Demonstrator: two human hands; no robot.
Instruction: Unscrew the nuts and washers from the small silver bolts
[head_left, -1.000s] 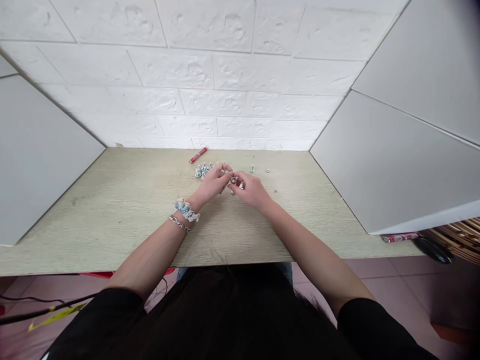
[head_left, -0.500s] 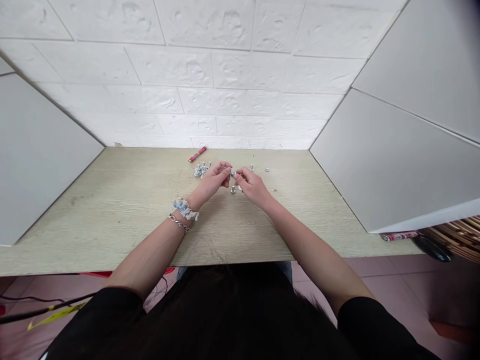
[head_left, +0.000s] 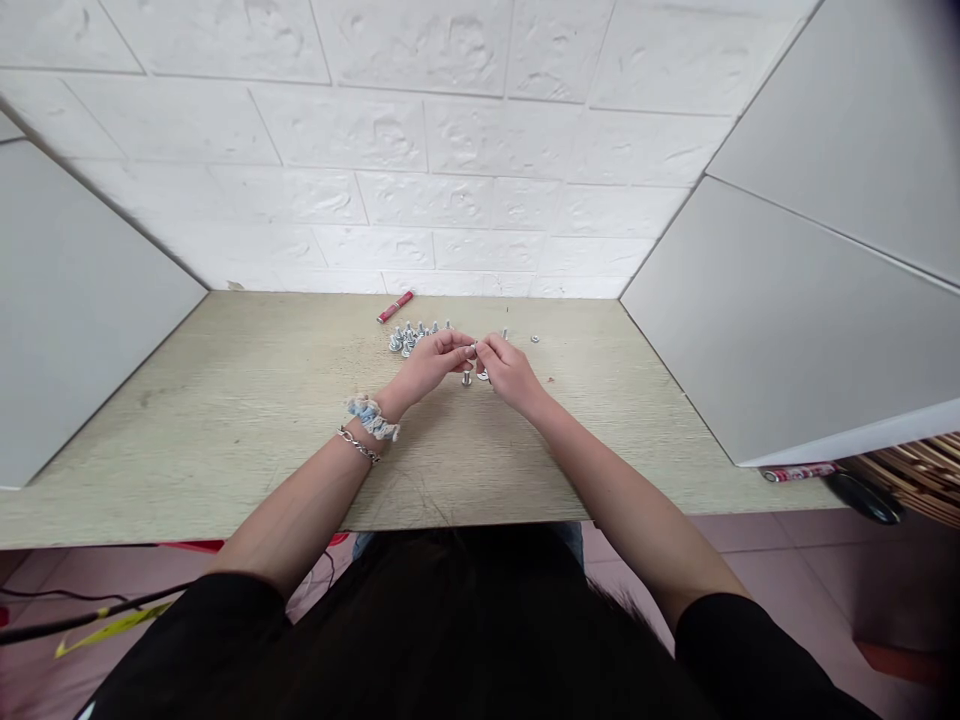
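My left hand [head_left: 433, 364] and my right hand [head_left: 509, 370] meet over the middle of the table, fingertips pinched around a small metal piece [head_left: 473, 347]. Fingers cover most of that piece. Just below the fingertips a bolt [head_left: 466, 379] stands upright on the tabletop. A flat metal part [head_left: 483, 375] lies beside it, partly under my right hand. Several bolts with washers [head_left: 407, 338] are grouped to the left, behind my left hand. Another bolt [head_left: 505, 333] shows behind my right hand, and a nut [head_left: 535, 339] lies farther right.
A red marker-like tube [head_left: 394, 307] lies near the white brick wall [head_left: 465, 200]. Grey panels [head_left: 810, 310] border the pale wooden table [head_left: 247, 430] on both sides. At the right edge are a red patterned tube [head_left: 801, 472], a dark object [head_left: 866, 498] and a woven basket [head_left: 919, 475].
Both hands have shifted slightly to the right, still pinched together. More of the bolts behind my left hand are now visible.
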